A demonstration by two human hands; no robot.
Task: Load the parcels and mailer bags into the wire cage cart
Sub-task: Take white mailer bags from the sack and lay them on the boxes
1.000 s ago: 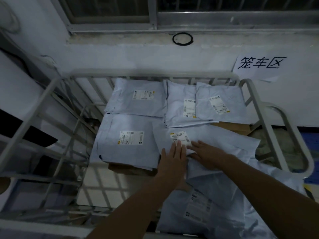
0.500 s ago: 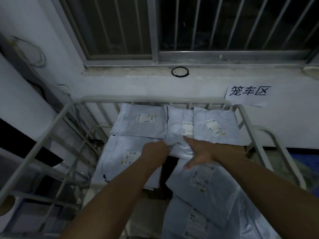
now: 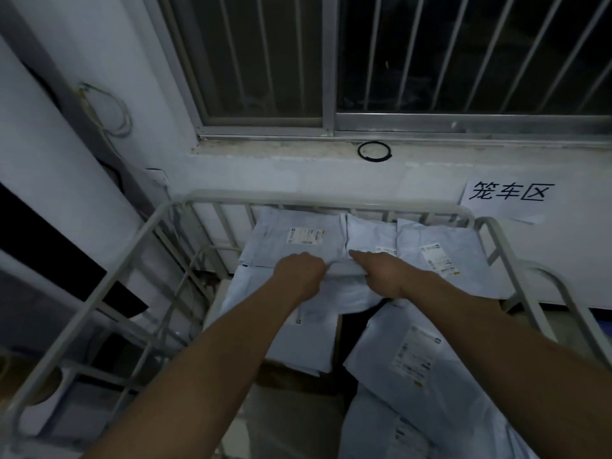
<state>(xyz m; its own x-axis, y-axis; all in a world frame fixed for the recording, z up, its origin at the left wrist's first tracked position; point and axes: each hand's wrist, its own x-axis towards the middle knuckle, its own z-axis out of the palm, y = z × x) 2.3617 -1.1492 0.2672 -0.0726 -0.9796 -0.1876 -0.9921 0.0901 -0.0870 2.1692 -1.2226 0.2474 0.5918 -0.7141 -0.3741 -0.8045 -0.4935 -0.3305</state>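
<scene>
1. My left grip is curled tight round the top edge of a pale mailer bag. My right grip pinches the same edge, forefinger held straight.
2. The bag hangs between them, inside the wire cage cart, over the middle of the stacked bags.
3. To place it well, I judge it should go down flat and squared to the back row, with no slack bunched under it.
4. The dark gap below could swallow a loose corner, I think, so I would let both sides go together.
</scene>
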